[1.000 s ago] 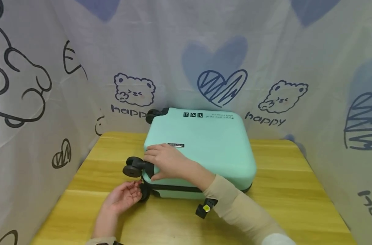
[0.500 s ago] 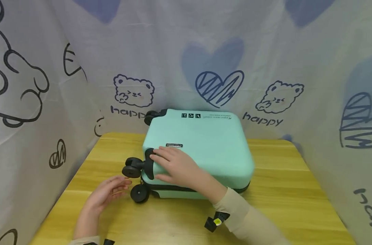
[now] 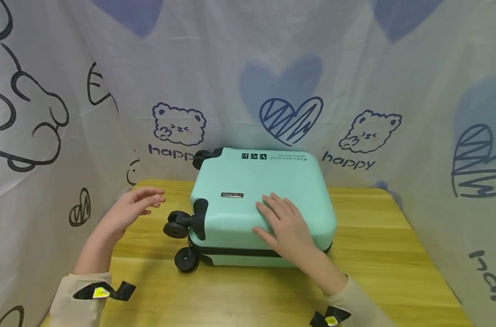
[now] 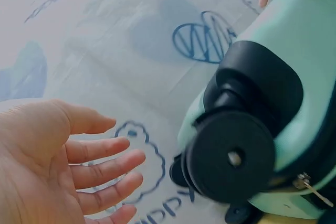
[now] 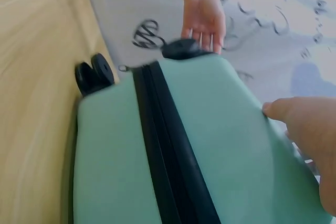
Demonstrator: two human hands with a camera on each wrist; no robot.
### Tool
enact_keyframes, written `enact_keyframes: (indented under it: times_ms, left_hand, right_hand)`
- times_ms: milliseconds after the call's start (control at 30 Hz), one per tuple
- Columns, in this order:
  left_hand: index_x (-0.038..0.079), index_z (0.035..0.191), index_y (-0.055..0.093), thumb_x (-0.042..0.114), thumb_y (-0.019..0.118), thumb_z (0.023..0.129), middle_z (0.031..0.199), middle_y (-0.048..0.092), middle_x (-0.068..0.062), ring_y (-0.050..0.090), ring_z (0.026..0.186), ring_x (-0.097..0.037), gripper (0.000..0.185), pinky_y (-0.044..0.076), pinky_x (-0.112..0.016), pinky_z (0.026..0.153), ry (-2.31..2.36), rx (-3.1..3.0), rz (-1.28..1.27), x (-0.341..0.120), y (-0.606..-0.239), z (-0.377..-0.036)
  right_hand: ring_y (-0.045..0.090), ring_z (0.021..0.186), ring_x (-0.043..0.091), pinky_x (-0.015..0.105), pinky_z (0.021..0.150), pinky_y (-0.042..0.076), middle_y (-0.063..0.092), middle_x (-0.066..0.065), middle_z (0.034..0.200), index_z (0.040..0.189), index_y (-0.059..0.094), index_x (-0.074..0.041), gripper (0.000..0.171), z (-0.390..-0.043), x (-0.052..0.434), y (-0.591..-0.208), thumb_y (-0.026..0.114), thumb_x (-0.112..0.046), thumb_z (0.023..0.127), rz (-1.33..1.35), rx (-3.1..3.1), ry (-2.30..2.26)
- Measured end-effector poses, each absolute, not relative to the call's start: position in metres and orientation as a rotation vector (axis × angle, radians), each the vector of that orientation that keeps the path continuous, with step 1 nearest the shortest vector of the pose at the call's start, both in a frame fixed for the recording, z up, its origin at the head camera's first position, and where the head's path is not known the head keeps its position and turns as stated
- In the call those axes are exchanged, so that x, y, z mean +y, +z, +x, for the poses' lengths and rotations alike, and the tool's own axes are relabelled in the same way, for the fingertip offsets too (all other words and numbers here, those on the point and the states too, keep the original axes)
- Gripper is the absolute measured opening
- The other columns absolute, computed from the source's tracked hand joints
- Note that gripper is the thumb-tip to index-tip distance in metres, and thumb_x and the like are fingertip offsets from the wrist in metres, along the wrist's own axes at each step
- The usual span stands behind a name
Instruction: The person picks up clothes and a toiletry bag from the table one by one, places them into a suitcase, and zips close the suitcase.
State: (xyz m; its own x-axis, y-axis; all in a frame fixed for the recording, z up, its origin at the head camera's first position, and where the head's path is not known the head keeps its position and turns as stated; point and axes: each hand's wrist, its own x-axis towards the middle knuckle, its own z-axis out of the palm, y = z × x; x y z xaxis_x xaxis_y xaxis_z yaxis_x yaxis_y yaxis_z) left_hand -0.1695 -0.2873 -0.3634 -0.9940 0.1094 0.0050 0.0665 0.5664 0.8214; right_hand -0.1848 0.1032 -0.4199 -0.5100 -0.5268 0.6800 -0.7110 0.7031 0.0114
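Note:
A mint-green hard-shell suitcase [image 3: 264, 177] lies flat on the table, its black wheels [image 3: 176, 224] pointing left. On its top face, toward the near right, rests my right hand [image 3: 286, 227] with fingers spread. My left hand [image 3: 131, 209] is raised left of the wheels, apart from the suitcase, its fingers loosely extended around nothing. The left wrist view shows the left palm beside a wheel [image 4: 231, 156], with a zipper pull [image 4: 302, 182] hanging at the corner. A black zipper band [image 5: 170, 145] runs along the suitcase's side in the right wrist view, apparently closed.
The wood-grain table [image 3: 231, 295] extends in front of and to both sides of the suitcase. A white curtain [image 3: 231, 91] printed with hearts and bears hangs behind and at both sides, close to the suitcase's far edge.
My left hand has left the near wheels and zipper corner and risen to the left. My right hand has slid right, from the wheel corner across the suitcase's top. The suitcase has hardly moved.

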Motion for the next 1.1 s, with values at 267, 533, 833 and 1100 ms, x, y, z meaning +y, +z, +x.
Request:
enact_keyframes:
  times_ms: [267, 533, 833, 1100]
  left_hand:
    - [0.007, 0.134, 0.054, 0.041, 0.051, 0.100, 0.135, 0.057, -0.016, 0.051, 0.126, -0.035, 0.047, 0.042, -0.056, 0.104, 1.116, 2.895, 0.383, -0.248, -0.326, -0.214]
    - [0.005, 0.131, 0.058, 0.029, 0.054, 0.099, 0.137, 0.055, -0.018, 0.047, 0.129, -0.039, 0.040, 0.038, -0.057, 0.108, 0.620, 3.126, 0.627, -0.206, -0.307, -0.264]
    - [0.012, 0.136, 0.056, 0.048, 0.054, 0.096, 0.145, 0.049, -0.017, 0.035, 0.138, -0.041, 0.054, 0.025, -0.062, 0.114, -0.010, 3.191, 0.531, -0.197, -0.305, -0.316]
    - [0.011, 0.147, 0.043, 0.067, 0.047, 0.090, 0.154, 0.037, -0.019, 0.029, 0.142, -0.045, 0.080, 0.018, -0.064, 0.116, -0.059, 2.986, 0.452, -0.201, -0.319, -0.338]
  right_hand:
    - [0.052, 0.130, 0.036, 0.056, 0.108, 0.037, 0.060, 0.014, 0.135, 0.133, 0.060, -0.011, 0.067, -0.177, 0.141, -0.440, 0.031, -0.061, 0.100, 0.688, -2.189, 0.354]
    - [0.043, 0.136, 0.034, 0.055, 0.113, 0.028, 0.053, 0.008, 0.144, 0.143, 0.050, -0.019, 0.062, -0.171, 0.136, -0.454, 0.024, -0.058, 0.102, 0.554, -2.230, 0.301]
    - [0.045, 0.133, 0.035, 0.057, 0.111, 0.028, 0.055, 0.009, 0.142, 0.141, 0.052, -0.018, 0.061, -0.170, 0.133, -0.456, 0.027, -0.057, 0.102, 0.508, -2.186, 0.338]
    - [0.046, 0.134, 0.034, 0.057, 0.112, 0.028, 0.055, 0.009, 0.142, 0.139, 0.054, -0.019, 0.060, -0.167, 0.131, -0.457, 0.028, -0.057, 0.102, 0.480, -2.196, 0.361]
